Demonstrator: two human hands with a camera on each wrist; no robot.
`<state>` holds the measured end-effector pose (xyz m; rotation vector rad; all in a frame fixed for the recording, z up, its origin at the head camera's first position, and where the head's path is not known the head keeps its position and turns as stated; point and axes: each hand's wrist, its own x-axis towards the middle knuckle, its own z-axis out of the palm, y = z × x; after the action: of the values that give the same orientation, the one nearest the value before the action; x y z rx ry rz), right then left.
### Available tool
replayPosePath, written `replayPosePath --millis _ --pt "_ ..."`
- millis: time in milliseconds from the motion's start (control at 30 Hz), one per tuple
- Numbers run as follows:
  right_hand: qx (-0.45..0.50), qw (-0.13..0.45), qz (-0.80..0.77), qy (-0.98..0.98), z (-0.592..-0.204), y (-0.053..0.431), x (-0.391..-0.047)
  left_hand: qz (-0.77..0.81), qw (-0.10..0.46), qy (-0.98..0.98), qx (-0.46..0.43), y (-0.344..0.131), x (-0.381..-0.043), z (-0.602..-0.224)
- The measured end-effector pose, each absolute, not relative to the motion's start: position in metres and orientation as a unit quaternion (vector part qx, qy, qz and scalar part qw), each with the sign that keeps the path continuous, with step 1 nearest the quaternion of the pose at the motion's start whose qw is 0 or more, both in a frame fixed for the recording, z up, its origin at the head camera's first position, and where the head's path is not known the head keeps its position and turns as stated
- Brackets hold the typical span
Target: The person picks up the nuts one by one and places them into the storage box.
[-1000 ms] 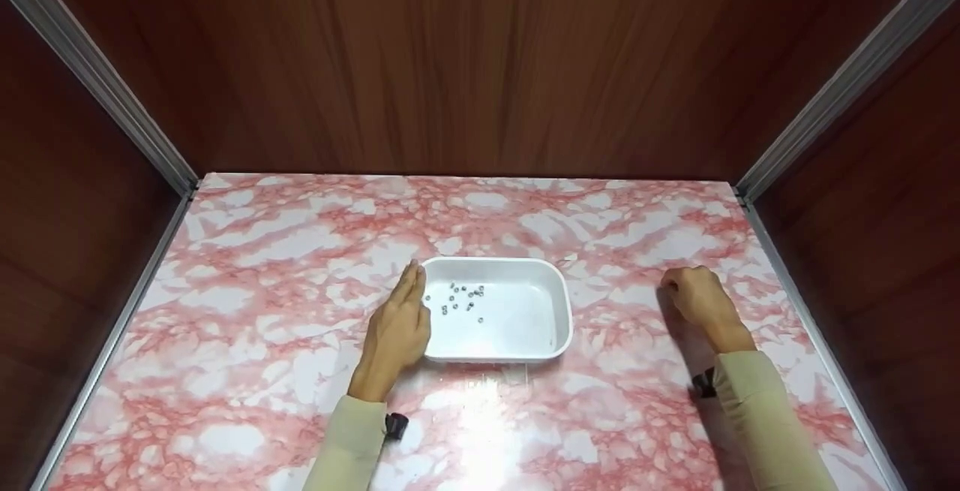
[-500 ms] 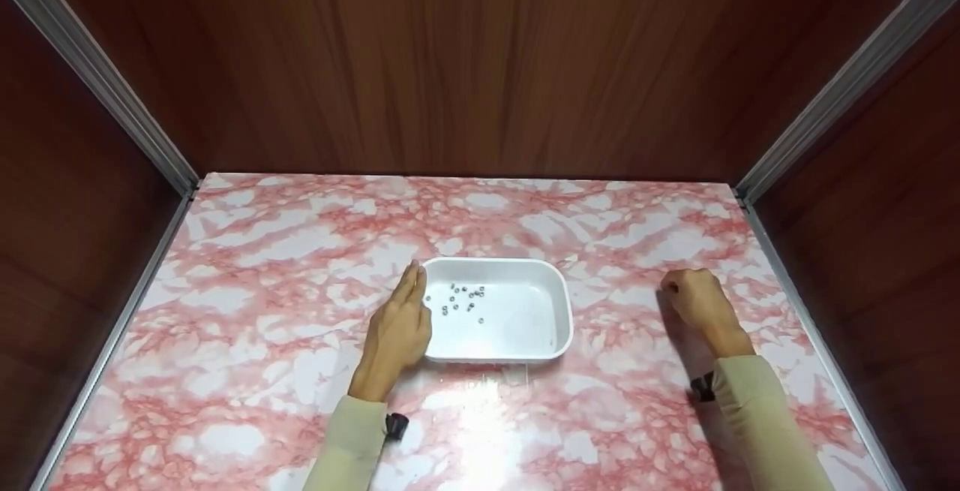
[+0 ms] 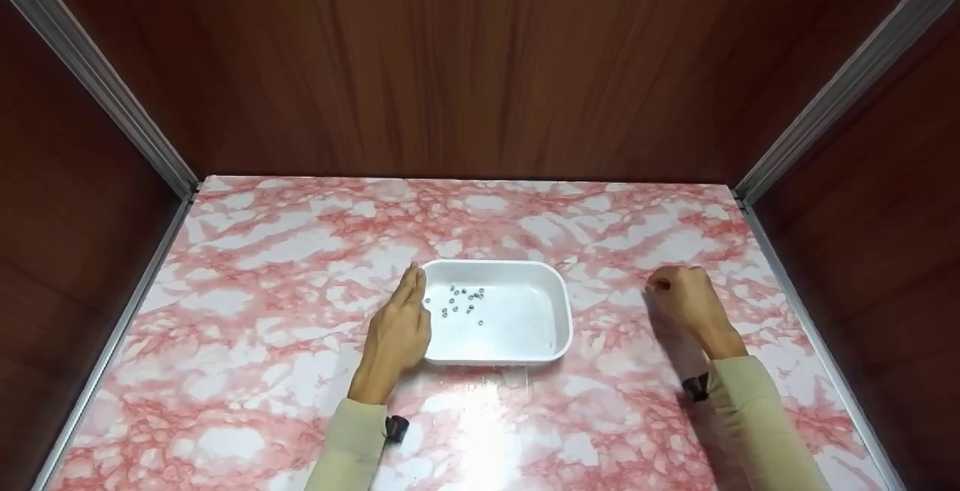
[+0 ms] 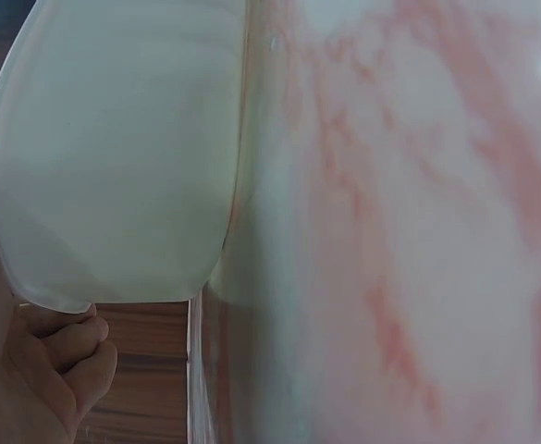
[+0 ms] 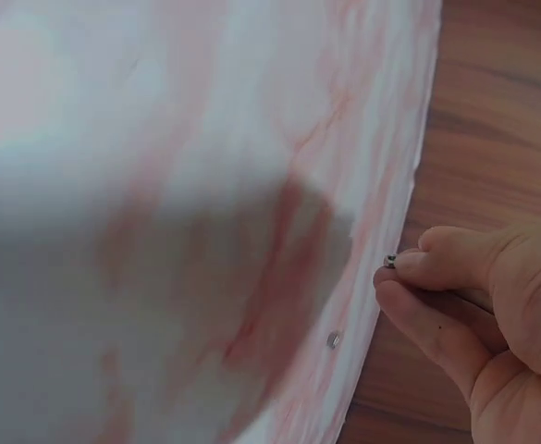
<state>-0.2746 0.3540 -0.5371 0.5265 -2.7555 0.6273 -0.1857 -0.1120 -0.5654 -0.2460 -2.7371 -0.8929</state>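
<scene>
In the head view a white tray [image 3: 517, 326] stands mid-table, with several small metal nuts [image 3: 471, 308] scattered in its left half. My left hand [image 3: 395, 329] grips the tray's left end, fingers along the rim. Its bent fingers [image 4: 85, 356] show by the tray's corner in the left wrist view. Off to the right of the tray, my right hand [image 3: 690, 299] is raised a little over the table. Between thumb and forefinger it pinches a tiny metal nut [image 5: 390, 262], clear in the right wrist view. A second nut [image 5: 334, 339] lies on the tabletop near those fingertips.
The table [image 3: 262, 356] has a red-and-white marbled top. Dark wood panels [image 3: 465, 63] close it in at the back and both sides, with grey metal strips [image 3: 112, 78] at the corners. A bright reflection lies in front of the tray.
My right hand has shifted slightly left, with its thumb and forefinger more in sight. The left hand stays at the tray, and the nuts in it lie as before.
</scene>
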Motion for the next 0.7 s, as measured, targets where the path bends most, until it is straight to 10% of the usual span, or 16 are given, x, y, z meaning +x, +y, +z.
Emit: replayPosePath --millis 700 --pt "0.084 -0.024 0.481 -0.872 -0.505 0.291 -0.265 -0.303 0.113 -0.944 -0.065 -0.112 -0.186 -0.564"
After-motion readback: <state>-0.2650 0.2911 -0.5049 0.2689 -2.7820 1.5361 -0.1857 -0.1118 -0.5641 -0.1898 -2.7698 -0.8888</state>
